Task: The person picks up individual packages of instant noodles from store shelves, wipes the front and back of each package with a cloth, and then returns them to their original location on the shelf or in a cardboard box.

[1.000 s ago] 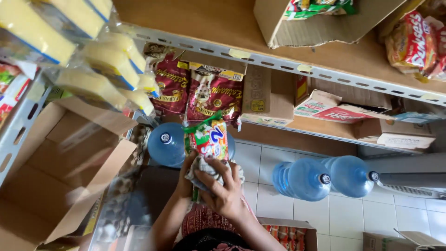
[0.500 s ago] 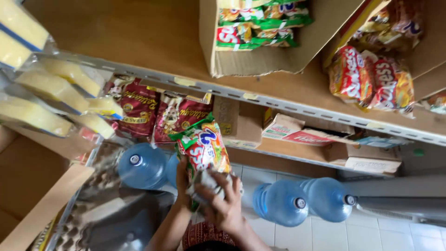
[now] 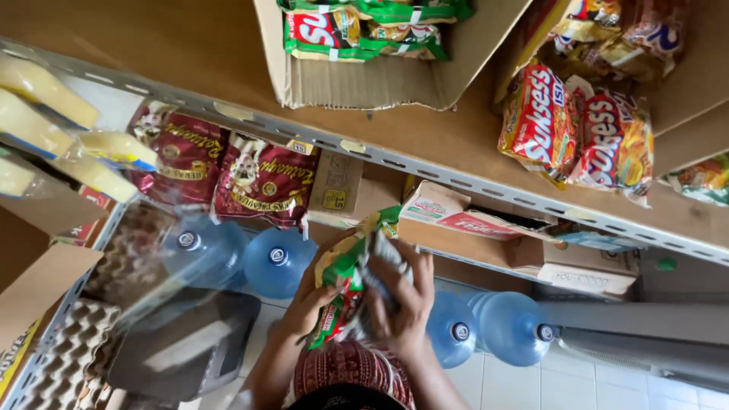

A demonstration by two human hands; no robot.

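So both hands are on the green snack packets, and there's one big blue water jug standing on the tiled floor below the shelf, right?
Not quite. The head view shows several blue water jugs on the tiled floor, not one: two left of the hands, more on the right. The rest holds: the left hand and right hand both grip the green snack packets.

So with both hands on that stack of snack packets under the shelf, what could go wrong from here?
The packets are slick and bunched loosely between the left hand and right hand; one could slip out and drop toward the blue water bottles on the tiled floor. The metal shelf edge runs close above, so lifting the bundle may snag it. The box of green packets already overhangs that edge and a bump might tip it.
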